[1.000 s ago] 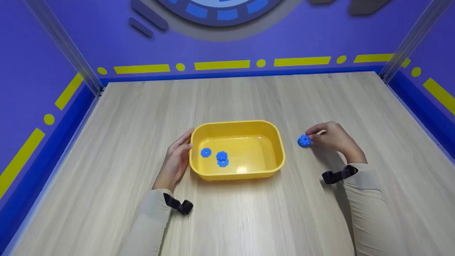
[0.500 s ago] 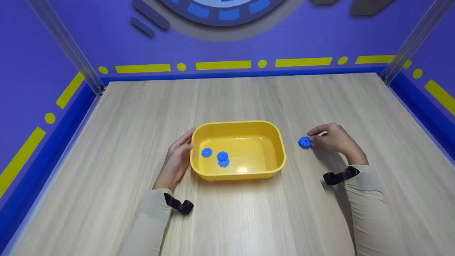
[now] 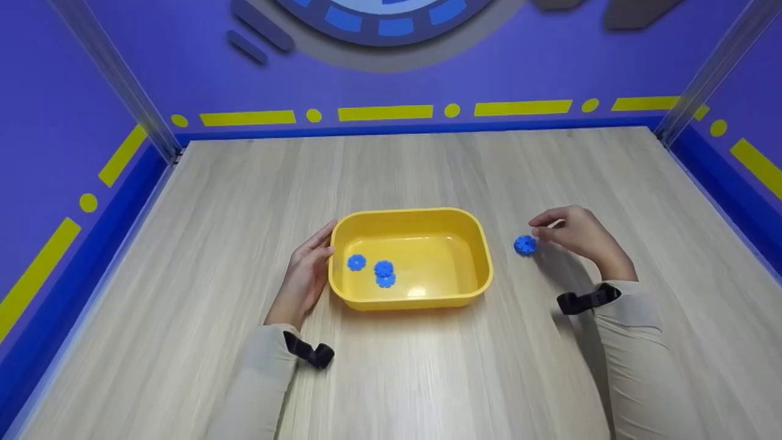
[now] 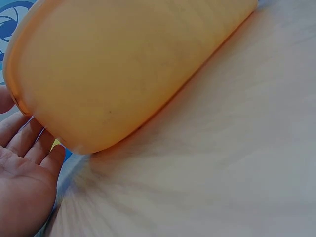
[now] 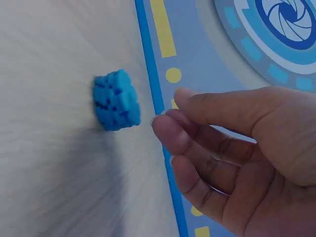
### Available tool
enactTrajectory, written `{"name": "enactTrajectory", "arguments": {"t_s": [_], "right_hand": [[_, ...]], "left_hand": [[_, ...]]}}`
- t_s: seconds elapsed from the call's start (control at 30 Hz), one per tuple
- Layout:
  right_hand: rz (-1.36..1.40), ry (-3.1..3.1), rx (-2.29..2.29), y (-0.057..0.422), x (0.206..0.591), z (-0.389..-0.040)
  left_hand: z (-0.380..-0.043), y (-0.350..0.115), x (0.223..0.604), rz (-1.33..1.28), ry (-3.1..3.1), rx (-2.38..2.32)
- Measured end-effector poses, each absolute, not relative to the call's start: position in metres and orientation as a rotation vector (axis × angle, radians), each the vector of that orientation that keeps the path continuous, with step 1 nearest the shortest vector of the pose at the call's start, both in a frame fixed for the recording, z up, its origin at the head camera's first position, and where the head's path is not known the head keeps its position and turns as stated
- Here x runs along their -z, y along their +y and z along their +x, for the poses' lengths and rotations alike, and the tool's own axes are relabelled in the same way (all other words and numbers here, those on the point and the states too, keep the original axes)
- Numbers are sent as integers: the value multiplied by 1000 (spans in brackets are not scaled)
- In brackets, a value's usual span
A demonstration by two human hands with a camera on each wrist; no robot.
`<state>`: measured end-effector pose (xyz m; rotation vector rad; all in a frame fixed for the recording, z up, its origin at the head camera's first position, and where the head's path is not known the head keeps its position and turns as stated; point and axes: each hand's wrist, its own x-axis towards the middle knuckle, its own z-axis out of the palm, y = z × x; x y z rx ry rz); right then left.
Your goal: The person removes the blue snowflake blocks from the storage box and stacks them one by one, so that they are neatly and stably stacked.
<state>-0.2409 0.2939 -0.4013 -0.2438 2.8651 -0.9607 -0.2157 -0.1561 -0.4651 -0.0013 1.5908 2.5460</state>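
A yellow plastic basin (image 3: 427, 302) stands on the table, and my left hand (image 3: 303, 272) rests against its left end with fingers extended along the outer wall. In the left wrist view, the fingers (image 4: 24, 138) touch the basin just at its edge. Inside the basin lie several flat blue flower-shaped discs (image 3: 357, 263), two of them overlapping (image 3: 385, 280). To its right, a short stack of blue notched discs (image 3: 525, 245) stands on the tabletop. My right hand (image 3: 568, 232) is just beside the stack, fingers loosely bent and holding nothing; the right wrist view shows a gap between fingertips and stack (image 5: 116, 101).
Pale wood-grain table (image 3: 415, 379) spreads around the basin. Purple-blue panels (image 3: 391, 85) with yellow markings border its back and sides. Each wrist wears a black strap with a small camera (image 3: 321, 356).
My right fingers, earlier at the edge of the disc stack, have drawn back and up slightly from it. The stack stays in place. My left hand and the basin hold still.
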Motion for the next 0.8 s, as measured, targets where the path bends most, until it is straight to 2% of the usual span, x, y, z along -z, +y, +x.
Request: {"name": "enactTrajectory", "arguments": {"t_s": [0.37,0.8], "right_hand": [[-272,2835,932,271,374,-246],[-434,2822,870,225,351,-258]], "left_hand": [[-215,-156,465,3,1564,-2551],[-215,-155,465,13,1569,-2554]]}}
